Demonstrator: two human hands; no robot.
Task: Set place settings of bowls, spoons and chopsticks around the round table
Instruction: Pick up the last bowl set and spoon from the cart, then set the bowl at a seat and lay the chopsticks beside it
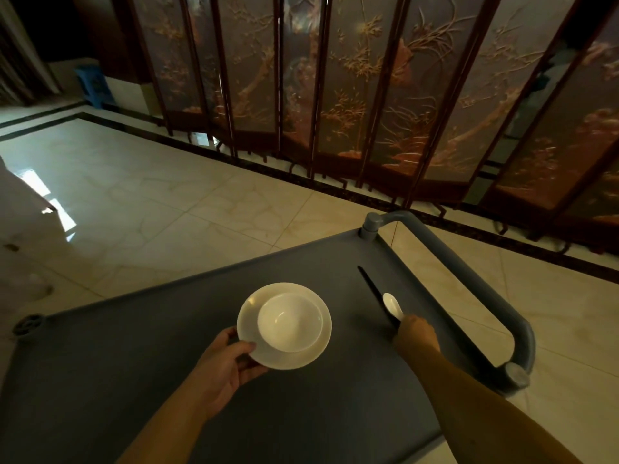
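The left hand (217, 366) pinched the rim of a white plate (258, 349) carrying 1 bowl (289, 321) above the grey cart (134, 380). The right hand (415, 333) gripped a spoon (392, 304) and black chopsticks (370, 286). Glazed ware looked slippery and breakable, so the bowl could slide; support beneath seemed wise.

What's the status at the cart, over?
Left hand grips plate carrying bowl. Right hand holds spoon and chopsticks. Nothing blocking.

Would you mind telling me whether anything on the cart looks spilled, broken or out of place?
Nothing stands out. The bowl sits upright on the plate, which the left hand grips at the rim. The right hand holds the spoon and chopsticks. The cart shows no spills.
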